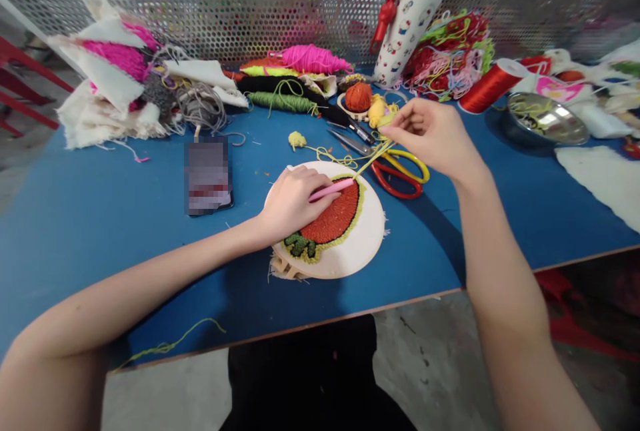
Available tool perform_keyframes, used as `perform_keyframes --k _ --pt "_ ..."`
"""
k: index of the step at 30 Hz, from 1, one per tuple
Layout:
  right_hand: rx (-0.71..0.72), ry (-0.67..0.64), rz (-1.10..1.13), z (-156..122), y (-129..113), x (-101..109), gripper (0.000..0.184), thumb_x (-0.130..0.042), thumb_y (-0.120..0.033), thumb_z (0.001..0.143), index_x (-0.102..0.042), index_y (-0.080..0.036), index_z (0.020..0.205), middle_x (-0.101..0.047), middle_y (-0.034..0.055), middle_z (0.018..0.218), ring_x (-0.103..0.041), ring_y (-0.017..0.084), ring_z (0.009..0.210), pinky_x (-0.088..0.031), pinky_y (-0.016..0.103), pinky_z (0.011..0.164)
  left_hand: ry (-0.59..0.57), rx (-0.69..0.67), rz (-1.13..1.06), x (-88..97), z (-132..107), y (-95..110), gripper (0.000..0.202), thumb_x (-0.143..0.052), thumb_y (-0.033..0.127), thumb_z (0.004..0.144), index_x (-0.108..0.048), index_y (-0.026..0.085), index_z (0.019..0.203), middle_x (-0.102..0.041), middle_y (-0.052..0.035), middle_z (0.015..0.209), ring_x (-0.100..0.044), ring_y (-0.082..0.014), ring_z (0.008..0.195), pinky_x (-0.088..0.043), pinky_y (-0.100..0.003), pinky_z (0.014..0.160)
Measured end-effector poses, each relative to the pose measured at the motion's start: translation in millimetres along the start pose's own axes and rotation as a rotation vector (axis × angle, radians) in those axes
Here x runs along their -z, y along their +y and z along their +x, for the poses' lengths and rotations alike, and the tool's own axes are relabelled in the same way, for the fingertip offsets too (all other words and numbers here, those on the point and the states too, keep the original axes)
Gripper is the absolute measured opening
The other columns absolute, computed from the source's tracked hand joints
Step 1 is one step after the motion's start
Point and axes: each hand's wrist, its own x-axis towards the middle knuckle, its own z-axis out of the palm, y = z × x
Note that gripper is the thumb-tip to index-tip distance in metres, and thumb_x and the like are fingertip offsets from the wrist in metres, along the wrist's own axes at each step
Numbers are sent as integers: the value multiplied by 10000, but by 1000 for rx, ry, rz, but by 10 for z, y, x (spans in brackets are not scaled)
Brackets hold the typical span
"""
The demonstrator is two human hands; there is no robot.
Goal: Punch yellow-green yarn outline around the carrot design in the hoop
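My left hand [295,204] rests on a round embroidery hoop [367,237], its fingers closed round a pink punch needle [333,189]. White cloth is stretched in the hoop, with a red strawberry shape [335,217] worked in loops, dark green leaves at its lower left and a yellow-green border. Above and to the right, my right hand [425,131] pinches yellow-green yarn [373,159], which runs taut down to the needle's end. Scissors [400,174] with red and yellow handles lie below that hand. The needle's tip is too small to make out.
A phone [210,175] lies on the blue table left of the hoop. Along the back are yarn skeins [310,59], a tumbler [410,27], tangled yarn [453,57] and a red thread spool [493,86]. A metal bowl [547,121] stands at right. The table's front edge is close below the hoop.
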Motion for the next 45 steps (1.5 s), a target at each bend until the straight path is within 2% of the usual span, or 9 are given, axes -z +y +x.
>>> perform_keyframes --k 10,12,17,19,22,26,35,40,45 --pt "67 123 -179 -10 -7 -30 206 -675 -414 845 -643 -238 946 -661 38 810 -637 192 762 -514 338 687 -19 18 -17 -3 -1 -14 170 -588 282 905 -731 190 912 -741 -38 803 -638 -177 741 -429 -298 683" --pt "69 -10 -116 -33 -36 -32 240 -659 -432 855 -653 -243 1003 -684 48 881 -642 189 793 -516 327 694 -21 23 -19 -1 -3 -13 170 -590 284 904 -729 187 914 -742 -38 814 -643 -178 747 -434 -300 685" --pt "-35 -689 65 -78 -47 -28 390 -722 -444 788 -658 -246 1118 -730 41 953 -611 140 681 -488 293 600 -23 26 -15 6 -1 -1 177 -592 291 910 -721 170 910 -741 -48 825 -652 -186 765 -443 -305 690" --pt "-71 -768 4 -69 -21 -22 352 -744 -404 765 -683 -228 1063 -723 19 835 -564 119 600 -443 280 551 -25 28 -10 5 0 -1 167 -602 287 904 -721 169 902 -737 -45 814 -648 -187 757 -439 -308 688" --pt "-85 -596 -141 -34 22 -11 142 -729 -298 769 -713 -195 866 -659 -1 652 -551 127 581 -421 290 568 -22 28 -10 0 -1 -7 158 -606 281 902 -718 171 897 -737 -44 816 -646 -185 759 -439 -309 693" --pt "-92 -214 -56 8 39 22 20 -699 -205 787 -709 -190 778 -681 23 712 -585 134 640 -442 295 624 -22 26 -15 -3 -6 -11 152 -613 280 901 -720 171 902 -740 -46 822 -646 -185 757 -441 -312 692" --pt "-409 172 641 139 -4 106 478 -430 -512 973 -670 -141 792 -590 8 506 -445 75 401 -367 236 435 -28 24 -21 -11 -3 -18 171 -584 275 904 -728 183 903 -738 -41 799 -644 -182 736 -438 -304 665" --pt "-358 213 883 146 -68 2 534 -310 -541 992 -663 -177 824 -733 68 796 -669 106 722 -547 223 717 -47 45 -17 -4 4 0 165 -588 279 899 -719 180 885 -727 -37 793 -634 -181 734 -426 -309 665" --pt "-208 -56 756 23 -194 -202 533 -427 -724 867 -665 -247 876 -744 50 884 -695 199 895 -575 325 739 -38 96 -52 46 24 52 249 -633 413 886 -693 172 860 -694 -33 775 -612 -166 703 -430 -299 663"
